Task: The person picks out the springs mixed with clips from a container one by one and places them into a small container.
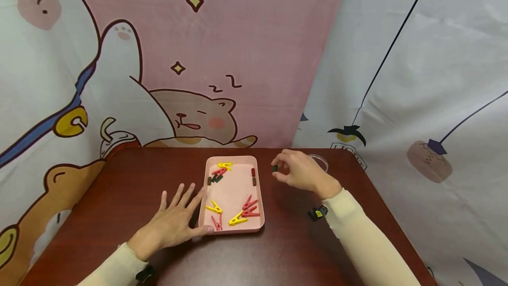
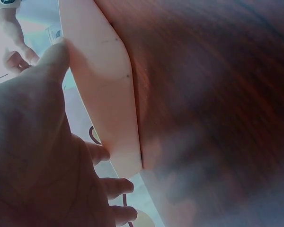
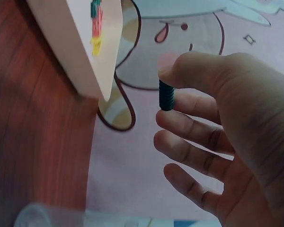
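Observation:
My right hand (image 1: 299, 169) pinches a small dark green ridged cylinder (image 3: 166, 96) between thumb and fingertips, above the table just right of the pink tray (image 1: 234, 189). With fingers spread and straight, my left hand (image 1: 174, 222) touches the tray's left side and near corner. Yellow and red clothespins (image 1: 238, 219) lie in the near part of the tray. In its far left part are more clothespins (image 1: 224, 166), two dark green cylinders (image 1: 217, 178) and a brown one (image 1: 209, 181). A red cylinder (image 1: 253, 172) and a brown cylinder (image 1: 254, 181) line the right wall.
A clear round container (image 1: 319, 161) stands behind my right hand, partly hidden by it. The dark red-brown table (image 1: 301, 250) reaches back to a cartoon-printed cloth (image 1: 270, 78). A second printed cloth hangs along the right side.

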{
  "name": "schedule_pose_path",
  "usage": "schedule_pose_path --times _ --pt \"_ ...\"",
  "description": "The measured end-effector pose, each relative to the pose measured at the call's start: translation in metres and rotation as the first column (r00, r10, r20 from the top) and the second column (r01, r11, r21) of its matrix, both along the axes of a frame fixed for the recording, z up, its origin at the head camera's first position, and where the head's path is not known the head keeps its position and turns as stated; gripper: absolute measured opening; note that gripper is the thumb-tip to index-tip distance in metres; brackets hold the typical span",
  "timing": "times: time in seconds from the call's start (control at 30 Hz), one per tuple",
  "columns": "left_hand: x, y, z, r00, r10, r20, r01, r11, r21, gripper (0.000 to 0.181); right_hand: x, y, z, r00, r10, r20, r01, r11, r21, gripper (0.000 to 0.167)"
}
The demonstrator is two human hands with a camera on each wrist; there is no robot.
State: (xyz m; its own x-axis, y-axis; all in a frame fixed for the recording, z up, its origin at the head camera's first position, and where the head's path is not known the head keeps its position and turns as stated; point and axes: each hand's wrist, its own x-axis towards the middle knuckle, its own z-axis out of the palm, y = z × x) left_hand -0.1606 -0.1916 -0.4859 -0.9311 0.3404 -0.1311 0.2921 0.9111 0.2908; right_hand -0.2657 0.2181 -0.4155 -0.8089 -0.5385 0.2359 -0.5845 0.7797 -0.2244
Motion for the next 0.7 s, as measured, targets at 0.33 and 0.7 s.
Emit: schedule_pose_path --times 0.33,0.7 --pt "0.001 -0.001 0.000 1.000 0.000 -0.012 0.000 1.000 0.006 0.118 -0.006 0.038 0.004 0.993 -0.119 0.004 0.119 0.993 -0.022 0.029" --pt "0.001 -0.001 0.000 1.000 0.000 -0.010 0.000 1.000 0.013 0.118 -0.013 0.073 0.005 0.985 -0.171 0.022 0.172 0.984 -0.037 0.026"
